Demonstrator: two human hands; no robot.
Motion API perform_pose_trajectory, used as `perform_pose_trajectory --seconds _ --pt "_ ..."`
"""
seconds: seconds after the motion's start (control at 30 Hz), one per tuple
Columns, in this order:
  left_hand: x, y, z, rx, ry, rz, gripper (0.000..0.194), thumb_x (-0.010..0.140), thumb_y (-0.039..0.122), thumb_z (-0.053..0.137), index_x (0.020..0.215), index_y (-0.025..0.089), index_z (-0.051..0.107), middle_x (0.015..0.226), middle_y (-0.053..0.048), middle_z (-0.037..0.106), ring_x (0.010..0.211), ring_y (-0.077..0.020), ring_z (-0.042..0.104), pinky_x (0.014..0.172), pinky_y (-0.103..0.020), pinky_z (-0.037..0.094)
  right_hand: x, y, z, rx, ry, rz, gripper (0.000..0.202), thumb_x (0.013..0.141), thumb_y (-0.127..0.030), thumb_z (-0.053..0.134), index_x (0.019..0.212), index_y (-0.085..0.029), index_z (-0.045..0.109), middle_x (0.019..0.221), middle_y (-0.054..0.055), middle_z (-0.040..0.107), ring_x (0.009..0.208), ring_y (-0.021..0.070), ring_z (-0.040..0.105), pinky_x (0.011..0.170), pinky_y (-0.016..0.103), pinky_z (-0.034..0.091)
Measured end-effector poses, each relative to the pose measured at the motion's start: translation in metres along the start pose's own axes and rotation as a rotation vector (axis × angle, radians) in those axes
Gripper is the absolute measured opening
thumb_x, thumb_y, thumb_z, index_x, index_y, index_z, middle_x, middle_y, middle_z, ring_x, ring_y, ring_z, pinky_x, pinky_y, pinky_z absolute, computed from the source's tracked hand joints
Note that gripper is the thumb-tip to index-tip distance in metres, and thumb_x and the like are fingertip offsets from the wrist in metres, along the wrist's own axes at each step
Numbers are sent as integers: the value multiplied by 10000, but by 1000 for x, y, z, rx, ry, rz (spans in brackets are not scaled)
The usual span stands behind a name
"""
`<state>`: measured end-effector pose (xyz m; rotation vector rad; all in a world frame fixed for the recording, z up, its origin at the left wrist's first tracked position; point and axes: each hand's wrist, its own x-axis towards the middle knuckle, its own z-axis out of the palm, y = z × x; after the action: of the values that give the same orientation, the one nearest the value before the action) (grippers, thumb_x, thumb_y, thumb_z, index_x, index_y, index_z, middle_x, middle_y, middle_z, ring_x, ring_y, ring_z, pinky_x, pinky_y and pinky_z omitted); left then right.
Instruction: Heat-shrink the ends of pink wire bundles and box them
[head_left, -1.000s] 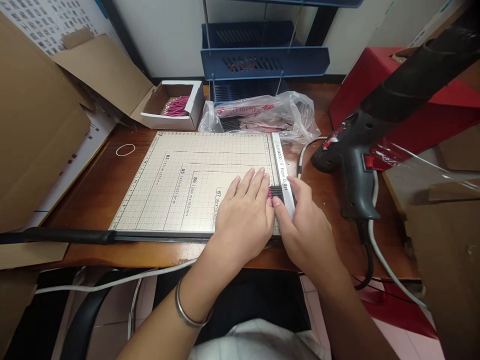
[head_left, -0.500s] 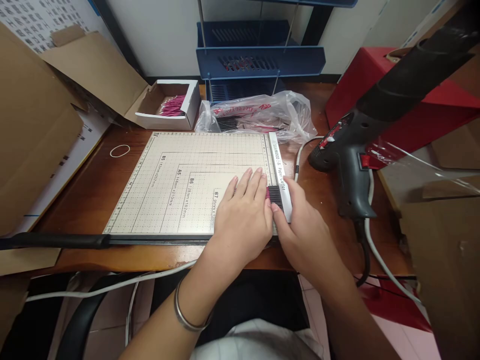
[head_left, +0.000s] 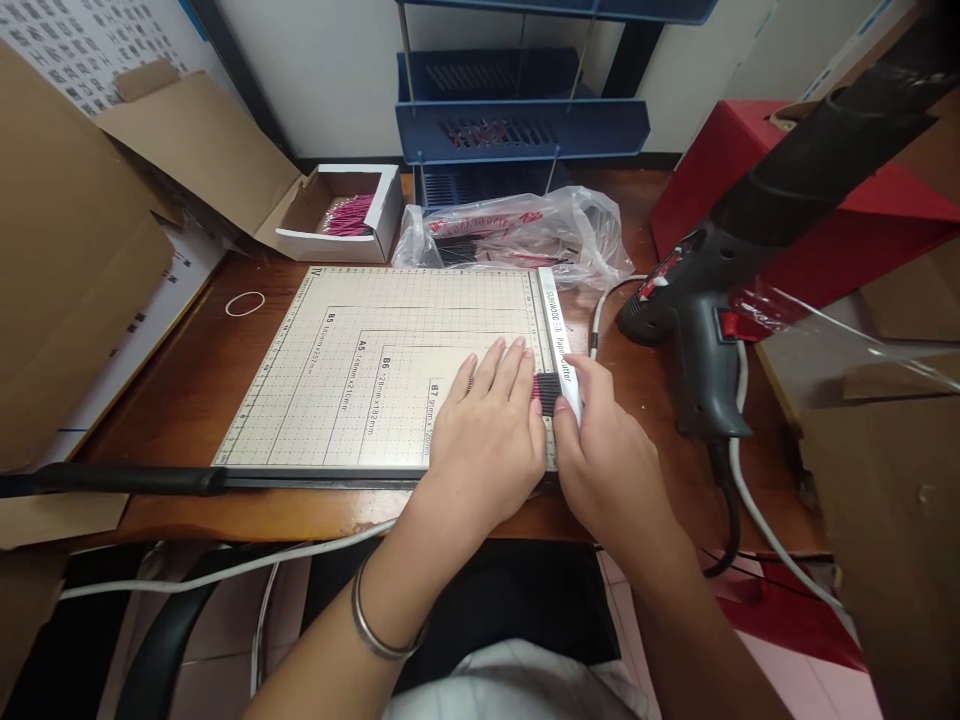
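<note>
My left hand [head_left: 487,415] lies flat, fingers stretched out together, over a row of thin wires with black and dark pink coverings [head_left: 550,393]. Only their right ends show, side by side against the white edge guide [head_left: 551,300] of a paper cutter [head_left: 300,380]; the rest is under the palm. At that guide, my right hand [head_left: 607,440] is curled, with the thumb beside the wire ends and the index finger on the guide's outer side. Its other fingers are mostly hidden. The cutter's black handle [head_left: 135,479] is down along the front edge.
Behind the cutter stand a white box [head_left: 386,210] of pink wires and a clear plastic bag [head_left: 510,230] with more wires. A heat gun [head_left: 709,330] hangs at the right by a red box [head_left: 810,230]. A rubber band [head_left: 245,303] lies left; a blue rack [head_left: 521,130] stands behind.
My right thumb has shifted up and right, from the wires' near side to the guide, and more of the wire ends shows. My left hand stays pressed in place.
</note>
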<state>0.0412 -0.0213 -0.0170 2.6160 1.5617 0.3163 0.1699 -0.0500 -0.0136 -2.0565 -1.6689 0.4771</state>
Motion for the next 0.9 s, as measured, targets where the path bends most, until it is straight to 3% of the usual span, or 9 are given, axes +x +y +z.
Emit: perform_pose_trajectory --seconds 0.3,0.43,0.7,0.9 --pt "-1 0 1 -15 10 6 581 1091 285 233 1596 53 406 1691 -99 348 1589 -265 301 1306 -495 275 5 0 -5 -62 -33 32 591 1006 -470 313 1556 -263 366 1298 120 692 1032 386 697 806 476 491" --pt "-1 -1 1 -16 18 15 576 1090 277 242 1594 53 409 1686 -106 355 1585 -273 310 1301 -499 284 6 -4 -7 -99 -74 69 596 1010 -469 300 1570 -277 361 1188 128 728 967 390 706 759 468 493" --pt "0 0 0 -14 -6 12 580 1093 278 239 1604 49 390 1690 -105 345 1591 -274 293 1307 -495 270 11 -7 -8 -68 -48 102 607 1008 -495 332 1583 -301 363 1164 136 729 967 391 709 793 508 523" --pt "0 0 -1 -9 -47 8 585 1096 283 228 1625 65 353 1711 -84 300 1606 -262 253 1316 -481 250 17 -17 -15 -132 -149 142 563 1028 -420 294 1579 -317 342 1207 129 716 1038 393 702 859 532 518"
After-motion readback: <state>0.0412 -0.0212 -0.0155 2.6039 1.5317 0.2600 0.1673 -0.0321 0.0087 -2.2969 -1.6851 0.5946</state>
